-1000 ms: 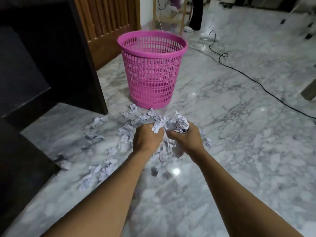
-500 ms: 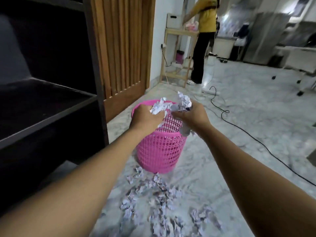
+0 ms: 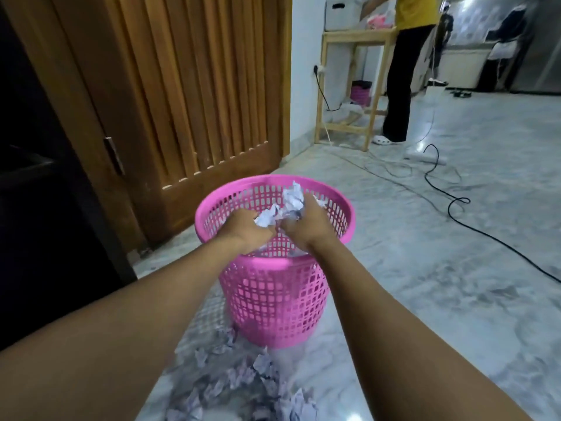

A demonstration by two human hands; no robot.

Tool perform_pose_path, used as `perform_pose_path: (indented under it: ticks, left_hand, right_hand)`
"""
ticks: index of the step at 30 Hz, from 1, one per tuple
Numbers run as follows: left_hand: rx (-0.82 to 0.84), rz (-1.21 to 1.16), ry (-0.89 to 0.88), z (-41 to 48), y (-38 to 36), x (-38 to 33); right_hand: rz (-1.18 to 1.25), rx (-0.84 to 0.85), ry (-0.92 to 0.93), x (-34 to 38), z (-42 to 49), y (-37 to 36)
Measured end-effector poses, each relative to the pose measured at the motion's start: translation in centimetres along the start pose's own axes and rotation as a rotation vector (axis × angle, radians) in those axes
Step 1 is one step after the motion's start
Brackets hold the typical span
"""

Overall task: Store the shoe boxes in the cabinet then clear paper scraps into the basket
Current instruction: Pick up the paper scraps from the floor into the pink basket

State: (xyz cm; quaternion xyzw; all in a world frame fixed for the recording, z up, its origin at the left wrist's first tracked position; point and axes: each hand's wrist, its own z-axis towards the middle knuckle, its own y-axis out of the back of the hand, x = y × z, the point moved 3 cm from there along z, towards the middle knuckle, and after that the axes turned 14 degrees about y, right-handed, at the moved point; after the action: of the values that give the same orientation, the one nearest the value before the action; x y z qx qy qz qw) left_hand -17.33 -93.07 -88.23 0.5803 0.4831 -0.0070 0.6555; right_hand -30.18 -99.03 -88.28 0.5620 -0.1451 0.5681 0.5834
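Note:
A pink plastic basket [image 3: 274,302] stands on the marble floor in front of me. Both my hands are over its open top, side by side. My left hand [image 3: 246,229] and my right hand [image 3: 305,223] together grip a bunch of crumpled white paper scraps [image 3: 285,206], which sticks up between them just inside the rim. Several more paper scraps [image 3: 243,387] lie scattered on the floor in front of the basket, between my forearms. The dark cabinet [image 3: 39,183] stands at the left; no shoe boxes show.
A slatted wooden door [image 3: 194,95] stands behind the basket. A black cable [image 3: 455,205] snakes across the floor on the right. At the back, a person in a yellow shirt [image 3: 400,71] stands at a wooden shelf unit [image 3: 352,86].
My hands scooped the scraps off the floor, lifted them, and now lowered them over the basket's mouth. The view tilted up, then down toward the basket.

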Motion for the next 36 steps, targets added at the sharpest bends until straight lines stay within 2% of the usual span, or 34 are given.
perform_pose_path:
  ticks: [3,5,8,15,19,21,24,31,34,36]
  left_hand:
    - [0.068,0.248,-0.046,0.2,-0.4,-0.1]
    - [0.09,0.311,-0.038,-0.1,0.1,0.2]
    - [0.032,0.35,-0.094,0.1,1.1,1.1]
    - [-0.029,0.227,-0.241,-4.9,3.7,4.5]
    - [-0.053,0.127,-0.297,-9.9,4.5,6.8]
    - [-0.025,0.094,-0.306,-12.6,3.9,8.2]
    - [0.021,0.058,-0.301,-16.0,1.5,10.8]
    - [0.314,0.047,-0.202,-21.1,-7.3,18.3]
    - [0.335,0.073,-0.172,-23.5,-10.5,21.1]
    - [0.31,0.164,-0.131,-25.0,-12.6,23.0]
  right_hand:
    - [-0.109,0.073,-0.032,-0.2,0.5,-0.3]
    - [-0.169,0.095,-0.04,-0.2,0.6,0.1]
    - [-0.265,0.108,-0.069,0.1,-0.2,0.2]
    - [-0.437,0.06,0.001,3.9,-4.3,-0.2]
    - [-0.453,-0.052,0.153,5.2,-10.4,-0.7]
    - [-0.382,-0.141,0.178,5.2,-14.5,-0.9]
    - [-0.301,-0.206,0.116,3.5,-21.6,-1.9]
    - [-0.335,-0.223,-0.138,-3.1,-36.0,-3.9]
    - [-0.391,-0.235,-0.32,-6.0,-40.4,-4.2]
    - [-0.473,-0.181,-0.467,-8.1,-43.0,-4.4]
